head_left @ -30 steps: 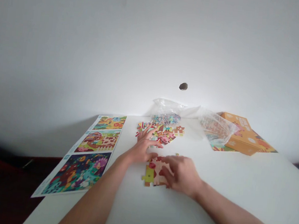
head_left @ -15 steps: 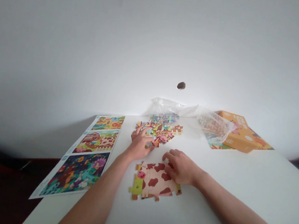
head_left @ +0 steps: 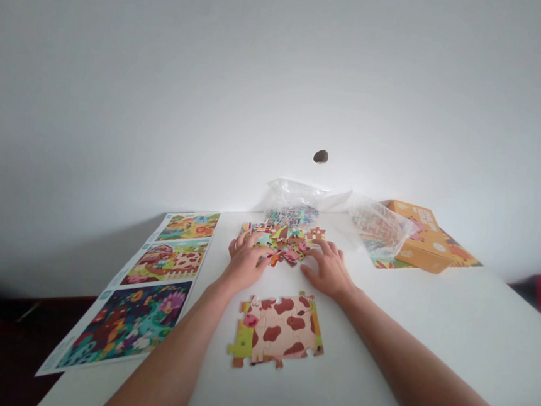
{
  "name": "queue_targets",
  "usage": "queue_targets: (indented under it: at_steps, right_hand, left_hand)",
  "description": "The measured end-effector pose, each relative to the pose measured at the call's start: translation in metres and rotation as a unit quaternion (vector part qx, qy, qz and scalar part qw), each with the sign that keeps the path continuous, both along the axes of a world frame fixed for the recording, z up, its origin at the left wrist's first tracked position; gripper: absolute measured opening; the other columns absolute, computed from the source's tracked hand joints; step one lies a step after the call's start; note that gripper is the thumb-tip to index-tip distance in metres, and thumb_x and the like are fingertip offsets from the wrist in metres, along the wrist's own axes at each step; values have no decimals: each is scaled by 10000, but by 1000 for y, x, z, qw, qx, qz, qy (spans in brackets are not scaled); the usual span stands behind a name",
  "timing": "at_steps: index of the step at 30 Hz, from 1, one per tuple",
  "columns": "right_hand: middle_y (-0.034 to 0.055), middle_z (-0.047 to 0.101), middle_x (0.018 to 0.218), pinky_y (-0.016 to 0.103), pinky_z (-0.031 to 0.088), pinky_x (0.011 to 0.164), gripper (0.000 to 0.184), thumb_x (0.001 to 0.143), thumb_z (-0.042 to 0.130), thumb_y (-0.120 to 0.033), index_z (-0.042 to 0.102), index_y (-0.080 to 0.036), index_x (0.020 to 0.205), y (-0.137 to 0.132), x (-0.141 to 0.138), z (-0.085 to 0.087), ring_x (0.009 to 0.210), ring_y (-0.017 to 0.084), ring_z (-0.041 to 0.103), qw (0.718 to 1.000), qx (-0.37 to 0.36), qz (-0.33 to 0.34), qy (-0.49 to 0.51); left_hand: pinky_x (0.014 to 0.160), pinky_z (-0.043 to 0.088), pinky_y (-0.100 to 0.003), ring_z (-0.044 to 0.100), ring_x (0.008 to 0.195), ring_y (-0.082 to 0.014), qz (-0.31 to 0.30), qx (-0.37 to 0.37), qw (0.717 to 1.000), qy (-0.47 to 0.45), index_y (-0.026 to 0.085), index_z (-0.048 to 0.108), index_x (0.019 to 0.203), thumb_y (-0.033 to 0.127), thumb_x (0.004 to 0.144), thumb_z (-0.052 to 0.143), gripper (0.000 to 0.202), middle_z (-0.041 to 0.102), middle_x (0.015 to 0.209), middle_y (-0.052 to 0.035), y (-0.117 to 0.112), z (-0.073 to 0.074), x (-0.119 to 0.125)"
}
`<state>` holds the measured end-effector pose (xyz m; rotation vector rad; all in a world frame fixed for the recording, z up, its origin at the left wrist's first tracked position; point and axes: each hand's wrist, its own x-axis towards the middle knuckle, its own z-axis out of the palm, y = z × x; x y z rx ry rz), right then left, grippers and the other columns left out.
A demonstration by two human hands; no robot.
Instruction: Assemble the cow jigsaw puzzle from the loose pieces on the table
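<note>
A partly joined cow puzzle [head_left: 277,330] with brown spots lies on the white table [head_left: 429,343] in front of me. Behind it sits a heap of loose colourful puzzle pieces [head_left: 283,241]. My left hand [head_left: 245,262] rests on the left edge of that heap, fingers spread and curved over the pieces. On the heap's right edge my right hand [head_left: 326,268] lies flat with its fingers stretched out. Neither hand lifts anything that I can see.
A long picture sheet [head_left: 144,287] with three scenes lies at the left, overhanging the table edge. Two clear plastic bags [head_left: 377,228] with pieces sit at the back by the wall. An orange box [head_left: 421,244] stands at the back right.
My right hand left the cow puzzle and moved forward to the loose heap. The cow puzzle now lies uncovered and nearer to me. My left hand stayed at the heap.
</note>
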<state>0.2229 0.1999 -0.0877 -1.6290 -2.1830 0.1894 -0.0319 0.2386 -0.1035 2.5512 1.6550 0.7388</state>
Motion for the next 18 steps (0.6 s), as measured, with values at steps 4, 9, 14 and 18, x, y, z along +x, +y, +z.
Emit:
queue_targets:
  at_steps: [4,9,14,18]
  right_hand:
    - [88,422,1519,527,323,1038,464,901,555,-361,548,-249,1351,6,9,-3,1358,322,331,998,-1,-61,26]
    - [56,555,1410,521,310,1045,358,891,560,-338,636,-261,1232,11,16,-6,1324,304,391,998,-19,-51,30]
    - [75,454,1503,512,313,1043,462,894,572,-325,549,-266,1351,10,13,-7,1374,299,337,998,-1,-57,18]
    - [72,513,1451,531,277,1059,374,917,569,-375,600,-256,1271,11,11,-8,1397,312,300,999,-6,-40,5]
  left_hand:
    - [1118,263,-608,288,1390,-364,-10,2,1000,1,407,754,1063,242,842,615,309,491,1442,-4,0,1,1]
    - [1123,194,-649,184,1441,-388,-91,-35,995,16,464,676,1211,322,885,587,366,378,1559,47,-5,7,7]
    - [1105,210,-658,233,1426,-379,-67,-32,997,10,398,758,1045,296,882,582,261,450,1518,32,-4,6,7]
    - [1107,225,-648,278,1405,-379,-21,-8,1000,-1,336,779,895,271,861,596,197,533,1436,0,-4,9,3]
